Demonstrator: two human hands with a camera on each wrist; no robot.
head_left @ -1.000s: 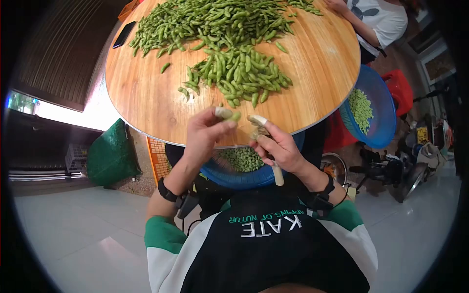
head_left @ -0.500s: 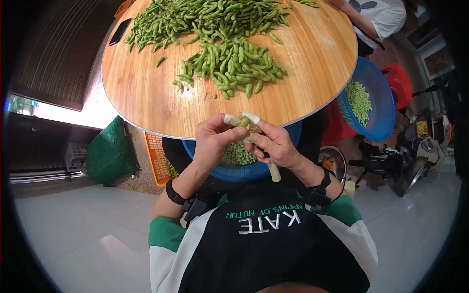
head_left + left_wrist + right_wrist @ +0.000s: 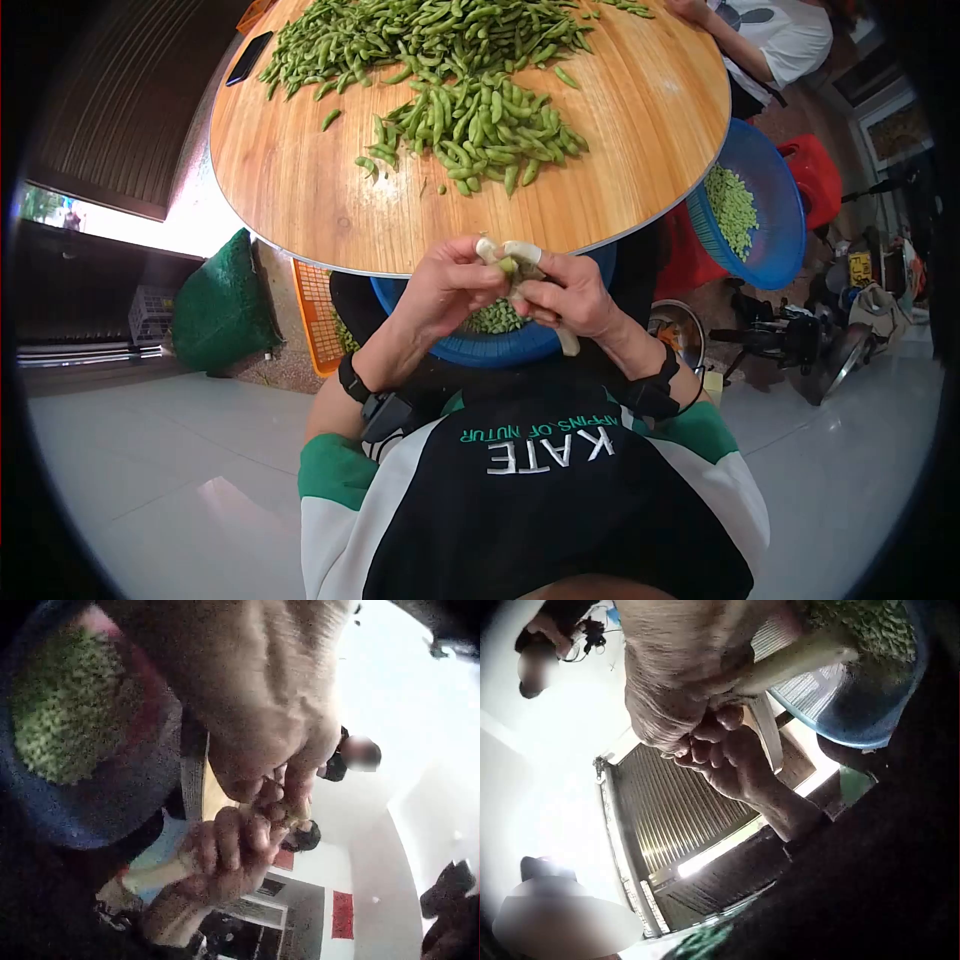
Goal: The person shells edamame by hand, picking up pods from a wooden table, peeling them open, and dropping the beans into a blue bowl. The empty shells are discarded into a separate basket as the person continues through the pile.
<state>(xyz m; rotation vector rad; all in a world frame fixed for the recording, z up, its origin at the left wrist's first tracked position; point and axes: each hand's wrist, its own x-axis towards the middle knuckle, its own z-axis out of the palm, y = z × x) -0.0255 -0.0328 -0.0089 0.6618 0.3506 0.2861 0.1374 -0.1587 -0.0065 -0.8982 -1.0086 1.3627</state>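
In the head view the left hand and right hand meet above a blue basket of shelled beans, just off the table's near edge. Between their fingertips is a green pod, pinched from both sides. Pale covers wrap some fingertips; one long cover sticks out below the right hand. Both wrist views show the left hand and the right hand with curled fingers touching; the pod is not clear there. A small pile of pods lies on the round wooden table.
A larger heap of pods and a phone lie farther back. At the right are a second blue basket with beans and a red stool. An orange crate stands left. Another person's arm rests at the table's far right.
The hands, apart a second ago with a pod in the left fingers, have come together over the basket. The right fingers now also touch the pod.
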